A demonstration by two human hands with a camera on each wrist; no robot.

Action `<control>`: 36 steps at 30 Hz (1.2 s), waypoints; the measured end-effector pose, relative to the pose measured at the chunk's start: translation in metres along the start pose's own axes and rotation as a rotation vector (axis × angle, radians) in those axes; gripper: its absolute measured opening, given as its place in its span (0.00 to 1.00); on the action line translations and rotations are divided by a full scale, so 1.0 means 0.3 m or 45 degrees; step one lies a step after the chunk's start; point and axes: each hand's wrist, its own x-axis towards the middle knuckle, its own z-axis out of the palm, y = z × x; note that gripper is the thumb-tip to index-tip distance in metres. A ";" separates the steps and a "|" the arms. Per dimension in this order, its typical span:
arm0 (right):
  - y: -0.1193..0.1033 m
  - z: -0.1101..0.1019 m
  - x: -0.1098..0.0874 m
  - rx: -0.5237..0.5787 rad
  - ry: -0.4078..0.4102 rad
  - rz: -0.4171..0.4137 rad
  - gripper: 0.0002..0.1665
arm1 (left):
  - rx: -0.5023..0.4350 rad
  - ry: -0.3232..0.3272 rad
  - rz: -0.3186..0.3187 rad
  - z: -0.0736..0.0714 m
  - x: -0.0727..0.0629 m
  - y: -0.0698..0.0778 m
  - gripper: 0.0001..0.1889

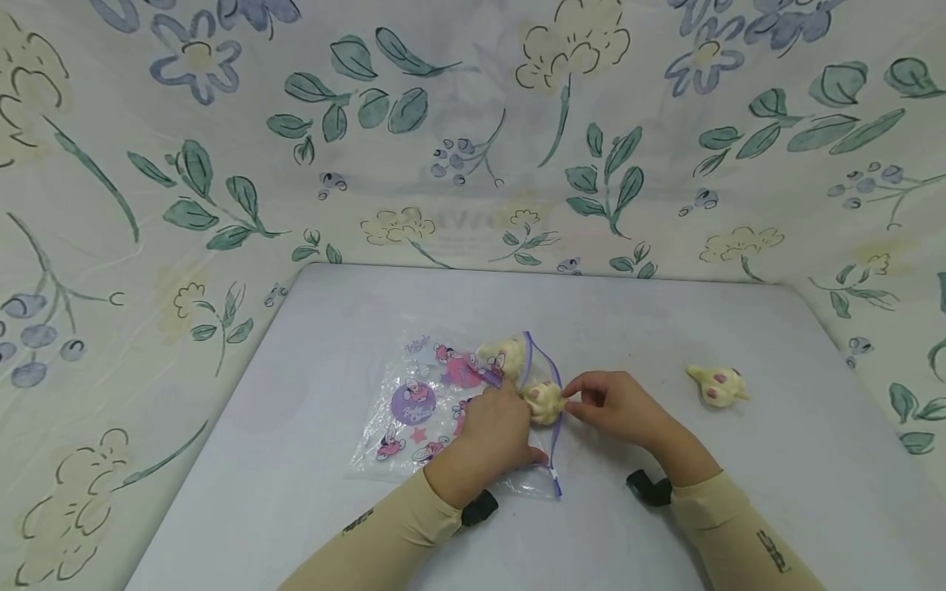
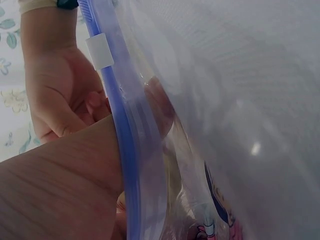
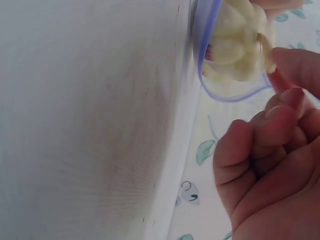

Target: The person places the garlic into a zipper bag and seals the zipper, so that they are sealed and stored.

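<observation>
The garlic bulb [image 1: 543, 403] in the bag's [image 1: 377, 410] mouth looks light, firm and bumpy; its stem [image 3: 267, 52] seems good to pinch. The right grip [image 1: 613, 402] nips it, fingertips together. I can't tell how tightly the left grip [image 1: 489, 431] holds. One bag, three bulbs: a second inside [image 1: 506, 353], a third on the counter [image 1: 783, 492].

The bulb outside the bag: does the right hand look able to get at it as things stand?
Probably yes: bare table separates the right hand from that bulb, though the hand would likely have to leave the other bulb first.
</observation>
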 end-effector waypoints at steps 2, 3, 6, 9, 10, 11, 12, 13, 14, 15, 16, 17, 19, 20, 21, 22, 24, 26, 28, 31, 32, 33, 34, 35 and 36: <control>0.002 0.002 -0.002 0.027 0.005 -0.040 0.04 | 0.001 -0.003 0.000 -0.001 0.000 0.000 0.41; 0.002 0.002 -0.002 0.036 0.006 -0.055 0.03 | 0.001 -0.007 0.000 -0.002 -0.001 0.000 0.41; -0.001 0.002 -0.003 0.076 -0.013 -0.090 0.03 | -0.003 -0.012 0.000 -0.002 -0.001 0.001 0.41; -0.008 0.001 -0.004 0.079 -0.058 -0.112 0.05 | -0.006 -0.014 -0.003 -0.001 0.000 0.002 0.41; -0.010 0.001 -0.005 0.079 -0.076 -0.119 0.06 | -0.004 -0.013 -0.002 0.000 0.001 0.002 0.41; -0.011 0.000 -0.005 0.075 -0.092 -0.125 0.08 | -0.003 -0.012 -0.004 0.000 0.001 0.002 0.41; -0.013 0.000 -0.006 0.070 -0.105 -0.129 0.09 | -0.002 -0.012 -0.005 0.000 0.002 0.002 0.41; -0.014 0.000 -0.006 0.067 -0.117 -0.131 0.10 | -0.001 -0.011 -0.006 0.001 0.002 0.003 0.41; -0.015 -0.001 -0.007 0.072 -0.126 -0.131 0.11 | 0.001 -0.011 -0.006 0.001 0.003 0.003 0.41; -0.015 -0.001 -0.007 0.073 -0.133 -0.127 0.12 | 0.004 -0.013 -0.005 0.000 0.003 0.003 0.42; -0.014 -0.001 -0.007 0.075 -0.139 -0.124 0.12 | 0.005 -0.014 -0.006 0.000 0.003 0.003 0.42; -0.014 -0.001 -0.007 0.077 -0.143 -0.118 0.12 | 0.008 -0.016 -0.006 -0.001 0.003 0.004 0.42; -0.013 -0.001 -0.007 0.078 -0.148 -0.108 0.12 | 0.010 -0.022 -0.004 -0.002 0.003 0.004 0.42; -0.012 -0.001 -0.007 0.081 -0.152 -0.103 0.13 | 0.013 -0.026 -0.003 -0.003 0.003 0.004 0.43; -0.011 -0.001 -0.007 0.078 -0.156 -0.099 0.13 | 0.015 -0.028 -0.002 -0.004 0.003 0.004 0.43; -0.010 -0.001 -0.006 0.078 -0.161 -0.095 0.14 | 0.018 -0.031 -0.001 -0.004 0.003 0.004 0.43; -0.011 -0.001 -0.006 0.069 -0.175 -0.081 0.16 | 0.028 -0.037 0.004 -0.004 0.003 0.004 0.43; -0.011 0.000 -0.006 0.061 -0.191 -0.071 0.17 | 0.035 -0.041 0.008 -0.003 0.004 0.003 0.42; -0.010 0.002 -0.006 0.051 -0.202 -0.056 0.19 | 0.038 -0.042 0.012 -0.001 0.005 0.003 0.42; -0.007 0.004 -0.005 0.045 -0.211 -0.046 0.19 | 0.031 -0.037 0.010 0.000 0.006 0.003 0.42; -0.007 0.005 -0.005 0.043 -0.212 -0.037 0.20 | 0.029 -0.034 0.011 0.000 0.006 0.003 0.42; -0.006 0.006 -0.005 0.041 -0.213 -0.036 0.20 | 0.031 -0.033 0.011 0.000 0.006 0.003 0.42; -0.006 0.005 -0.005 0.039 -0.213 -0.030 0.20 | 0.029 -0.031 0.010 0.000 0.006 0.003 0.42; -0.007 0.005 -0.004 0.037 -0.215 -0.024 0.20 | 0.030 -0.030 0.010 0.000 0.006 0.003 0.42; -0.008 0.004 -0.003 0.035 -0.213 -0.020 0.20 | 0.028 -0.030 0.008 0.000 0.006 0.003 0.42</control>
